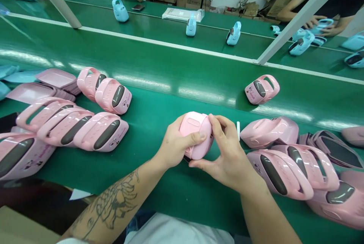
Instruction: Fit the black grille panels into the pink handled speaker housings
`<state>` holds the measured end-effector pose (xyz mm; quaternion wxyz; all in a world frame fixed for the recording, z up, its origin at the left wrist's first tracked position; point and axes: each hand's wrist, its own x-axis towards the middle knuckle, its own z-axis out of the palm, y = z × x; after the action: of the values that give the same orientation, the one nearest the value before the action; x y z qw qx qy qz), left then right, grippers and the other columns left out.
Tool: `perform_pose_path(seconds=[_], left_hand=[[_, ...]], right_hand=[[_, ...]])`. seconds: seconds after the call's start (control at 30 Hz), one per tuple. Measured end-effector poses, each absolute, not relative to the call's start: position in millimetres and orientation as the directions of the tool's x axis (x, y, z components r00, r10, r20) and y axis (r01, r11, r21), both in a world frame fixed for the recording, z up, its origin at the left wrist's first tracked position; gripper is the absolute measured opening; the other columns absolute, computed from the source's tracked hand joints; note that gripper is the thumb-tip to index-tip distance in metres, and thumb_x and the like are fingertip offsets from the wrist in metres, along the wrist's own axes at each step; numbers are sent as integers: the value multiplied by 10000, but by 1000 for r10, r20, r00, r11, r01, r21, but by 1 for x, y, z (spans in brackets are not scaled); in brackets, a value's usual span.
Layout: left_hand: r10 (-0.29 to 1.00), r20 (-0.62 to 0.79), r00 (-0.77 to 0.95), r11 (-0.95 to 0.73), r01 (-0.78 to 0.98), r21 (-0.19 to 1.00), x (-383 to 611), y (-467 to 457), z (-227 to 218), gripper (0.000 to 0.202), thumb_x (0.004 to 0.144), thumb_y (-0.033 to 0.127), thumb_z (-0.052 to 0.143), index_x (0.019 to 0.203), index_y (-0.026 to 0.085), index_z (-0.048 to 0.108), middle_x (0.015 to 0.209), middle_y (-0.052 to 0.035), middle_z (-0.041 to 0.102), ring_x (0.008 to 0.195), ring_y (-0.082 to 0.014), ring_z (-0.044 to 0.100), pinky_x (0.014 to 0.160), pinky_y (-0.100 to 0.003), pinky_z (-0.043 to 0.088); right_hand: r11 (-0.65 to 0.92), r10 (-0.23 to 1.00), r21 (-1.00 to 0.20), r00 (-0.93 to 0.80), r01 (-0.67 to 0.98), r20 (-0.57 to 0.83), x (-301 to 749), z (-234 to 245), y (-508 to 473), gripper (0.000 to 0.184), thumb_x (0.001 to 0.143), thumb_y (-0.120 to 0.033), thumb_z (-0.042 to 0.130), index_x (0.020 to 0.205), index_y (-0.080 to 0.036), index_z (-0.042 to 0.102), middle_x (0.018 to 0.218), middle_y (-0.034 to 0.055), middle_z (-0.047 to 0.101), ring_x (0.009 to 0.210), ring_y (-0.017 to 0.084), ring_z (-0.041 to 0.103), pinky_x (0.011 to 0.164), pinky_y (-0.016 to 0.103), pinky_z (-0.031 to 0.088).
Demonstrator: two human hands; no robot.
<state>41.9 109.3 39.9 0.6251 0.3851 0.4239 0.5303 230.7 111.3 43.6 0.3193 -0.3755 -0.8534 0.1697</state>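
Note:
Between my hands, above the green work surface, is a pink plastic housing (196, 124) with rounded edges. My left hand (179, 137) grips it from the left, thumb lying across its face. At its right edge, my right hand (226, 145) holds it with fingers at the upper corner and thumb near the lower end. The housing's underside is hidden. To the left stand several pink handled housings with dark oval windows (107, 134). More of them (280, 172) sit to the right of my right hand. A small white stick (238, 129) shows just behind that hand.
Stacked pink panels (57, 78) lie at the left, dark-faced panels (338, 147) at the right. One pink housing (262, 89) rests on the green belt (170, 65). Beyond a white rail (170, 47) are several blue housings (190, 25) and two co-workers. A slanted white post (295, 18) rises at right.

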Motion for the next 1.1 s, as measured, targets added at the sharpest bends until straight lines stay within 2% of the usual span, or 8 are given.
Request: perform_pose_path(seconds=[0.13, 0.27, 0.4, 0.53, 0.67, 0.8, 1.1], left_hand=[[991, -128, 29, 131, -334, 934, 45, 108, 36, 583, 754, 417, 923, 1230, 151, 717, 1133, -83, 731, 997, -232, 649, 890, -331, 528], [993, -122, 2, 116, -321, 940, 48, 106, 34, 582, 770, 421, 912, 1242, 148, 710, 1170, -101, 733, 1040, -254, 654, 896, -346, 538], [993, -115, -8, 108, -291, 951, 47, 104, 36, 657, 774, 458, 899, 1305, 144, 672, 1246, -127, 737, 1109, -290, 684, 941, -373, 553], [999, -17, 34, 23, -167, 986, 38, 104, 47, 770, 743, 501, 905, 1378, 165, 629, 1362, -145, 725, 1209, -335, 698, 987, -399, 579], [1000, -25, 9, 25, -57, 998, 32, 102, 55, 780, 727, 548, 916, 1349, 160, 648, 1298, -149, 756, 1145, -336, 738, 930, -393, 614], [999, -17, -49, 17, -10, 1000, 33, 100, 55, 765, 762, 565, 890, 1368, 170, 639, 1311, -143, 753, 1112, -316, 753, 912, -389, 628], [993, 46, -105, -46, 2, 999, 34, 95, 57, 727, 755, 540, 887, 1326, 150, 663, 1227, -123, 799, 1024, -291, 779, 872, -374, 644]], right_hand=[[651, 758, -534, -511, 540, 406, 230, 42, 112, 1165, 812, -621, 868, 1702, -224, 231, 1477, 218, 439, 1372, 399, 530, 1143, 648, 529], [658, 751, -535, -518, 530, 410, 231, 41, 113, 1175, 788, -616, 890, 1687, -198, 258, 1473, 220, 446, 1380, 395, 528, 1162, 630, 522], [661, 747, -539, -524, 522, 408, 230, 45, 113, 1155, 787, -534, 922, 1673, -167, 278, 1487, 227, 443, 1410, 390, 511, 1192, 610, 513], [681, 732, -506, -519, 529, 443, 228, 50, 108, 1053, 818, -374, 907, 1660, -178, 308, 1519, 219, 432, 1450, 375, 496, 1185, 564, 545], [729, 684, -434, -537, 530, 494, 225, 47, 103, 997, 870, -296, 845, 1681, -188, 276, 1543, 219, 429, 1493, 366, 488, 1191, 542, 554], [755, 650, -377, -535, 537, 540, 224, 42, 103, 1075, 886, -348, 844, 1711, -120, 194, 1550, 253, 472, 1503, 383, 493, 1198, 557, 548], [781, 614, -329, -555, 531, 561, 221, 45, 102, 971, 883, -303, 843, 1653, -62, 303, 1496, 263, 496, 1471, 386, 516, 1212, 546, 542]])
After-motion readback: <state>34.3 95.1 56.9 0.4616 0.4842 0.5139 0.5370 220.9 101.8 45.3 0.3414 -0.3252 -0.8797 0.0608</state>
